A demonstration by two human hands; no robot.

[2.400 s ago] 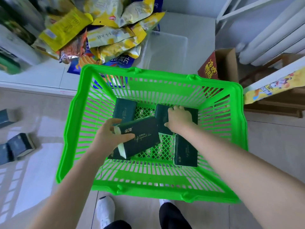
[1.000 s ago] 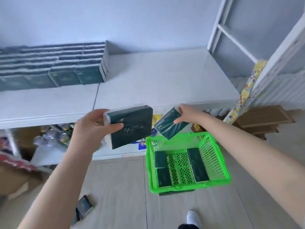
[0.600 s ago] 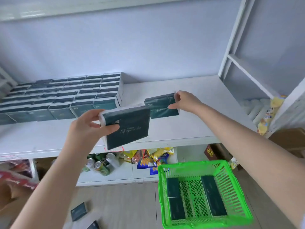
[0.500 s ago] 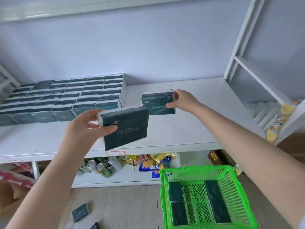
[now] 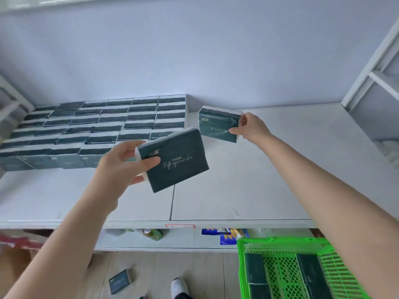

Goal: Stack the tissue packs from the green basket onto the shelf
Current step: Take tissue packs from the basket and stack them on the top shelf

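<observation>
Left hand [image 5: 121, 167] raised, grips tissue pack [image 5: 177, 162]; right hand [image 5: 252, 128] reaches farther forward, pinches second pack [image 5: 218, 126].

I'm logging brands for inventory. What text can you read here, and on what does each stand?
"Soft against skin", pale script, probable reading: on the near tissue pack in the left hand.
Logo above that script: characters too blurred to read.
On the far tissue pack in the right hand: logo and script line, too small to read.
The shelf label, green can and blue snack bag: nothing legible.
</observation>
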